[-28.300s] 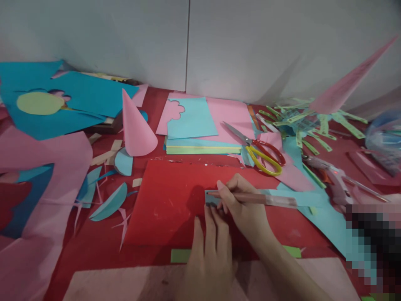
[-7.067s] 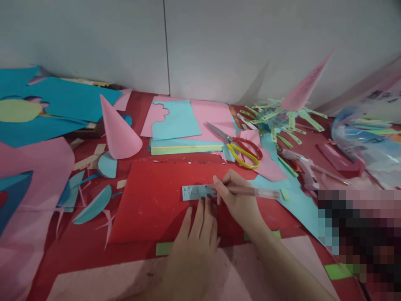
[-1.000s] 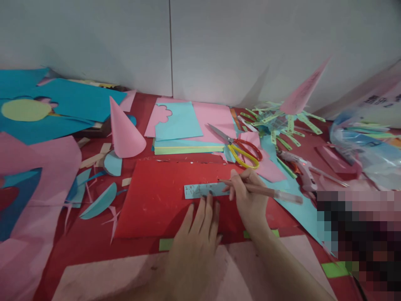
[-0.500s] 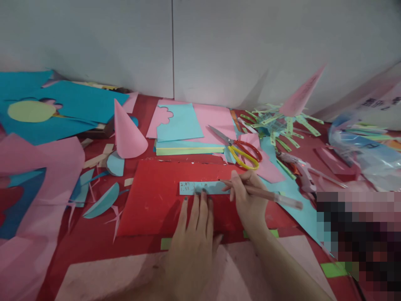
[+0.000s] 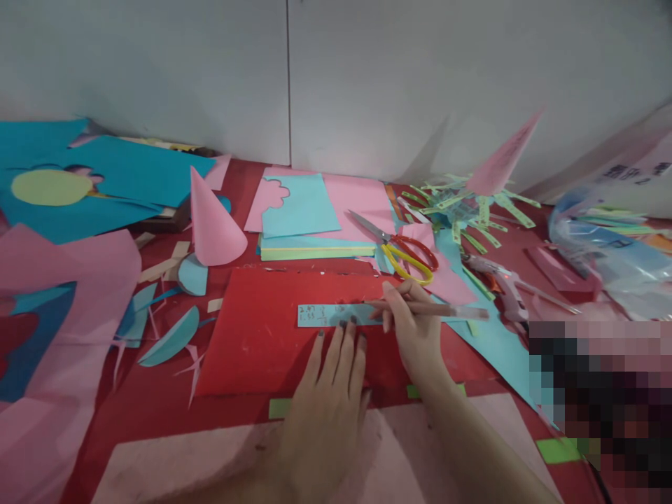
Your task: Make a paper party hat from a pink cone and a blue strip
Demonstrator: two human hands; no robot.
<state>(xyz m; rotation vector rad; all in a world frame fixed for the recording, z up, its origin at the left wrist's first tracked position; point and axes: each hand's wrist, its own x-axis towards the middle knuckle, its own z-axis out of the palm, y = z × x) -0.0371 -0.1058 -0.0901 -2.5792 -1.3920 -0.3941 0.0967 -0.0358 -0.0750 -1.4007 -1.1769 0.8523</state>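
Observation:
A narrow light-blue paper strip point(image 5: 309, 316) with handwritten figures lies on a red sheet point(image 5: 252, 336). My left hand point(image 5: 333, 378) is stretched flat over the sheet, its fingertips resting on the strip's lower edge. In my right hand point(image 5: 420, 336) is a pen point(image 5: 446, 309), held almost level, with its tip over the right part of the strip. Whether the tip touches the paper I cannot tell. Scissors point(image 5: 391, 241) with one red and one yellow handle loop lie just beyond my right hand.
A pink paper cone point(image 5: 215, 227) stands left of a stack of coloured paper point(image 5: 315, 248). Another cone point(image 5: 507, 157) with green strips stands back right, near a glue gun point(image 5: 509, 283) and a plastic bag point(image 5: 619, 245). Blue paper pieces point(image 5: 173, 339) lie left. A pale wall point(image 5: 210, 84) closes the back.
My left hand has shifted slightly right along the strip, uncovering more of the figures. My right hand has moved a little left and the pen's back end has swung up to nearly level.

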